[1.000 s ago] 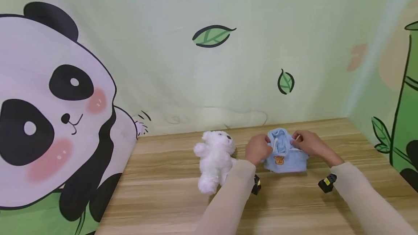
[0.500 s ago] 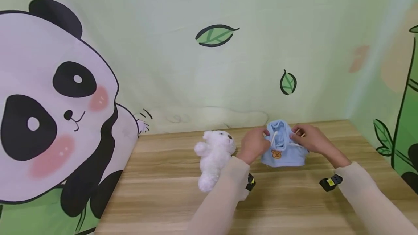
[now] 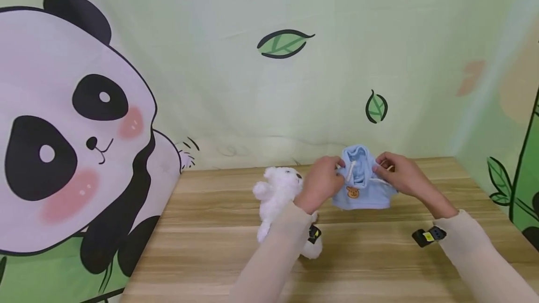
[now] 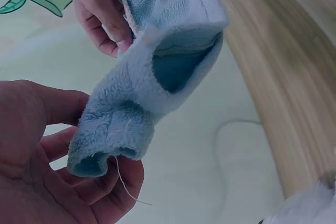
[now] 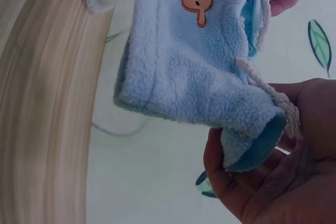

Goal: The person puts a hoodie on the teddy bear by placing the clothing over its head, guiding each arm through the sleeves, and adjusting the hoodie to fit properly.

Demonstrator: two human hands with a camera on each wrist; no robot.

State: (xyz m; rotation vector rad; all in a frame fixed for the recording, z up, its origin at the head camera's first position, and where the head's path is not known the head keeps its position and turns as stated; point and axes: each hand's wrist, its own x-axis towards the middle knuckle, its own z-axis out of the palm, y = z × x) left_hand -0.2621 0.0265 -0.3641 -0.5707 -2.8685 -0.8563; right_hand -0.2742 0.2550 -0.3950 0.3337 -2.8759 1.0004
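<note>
Two bare hands, both grips engaged on one item. The left hand (image 3: pixel 321 182) grasps the blue fleece hoodie (image 3: pixel 365 196) by its left side; the right hand (image 3: pixel 402 176) pinches it opposite, at the collar. The garment is between them, upright, collar opening uppermost and hem toward the person. Its breadth runs from hand to hand, and the bear patch (image 3: pixel 353 192) faces the person. By the wrist views it appears lifted clear of the desk (image 3: pixel 198 242). A loose thread (image 4: pixel 126 184) hangs by one sleeve end; a white drawstring (image 3: pixel 351 172) shows at the collar.

Governing relation: the white plush bear (image 3: pixel 275 191) lies left of the hoodie, apart from it, and the left hand is the nearer. Its long axis runs from head, far side, to feet, near side; the left forearm covers part of the body.

Surface: wood-grained, level in appearance. Room: a pale green printed backdrop (image 3: pixel 328 88) stands behind, with a large panda figure (image 3: pixel 54 74) on the left.
</note>
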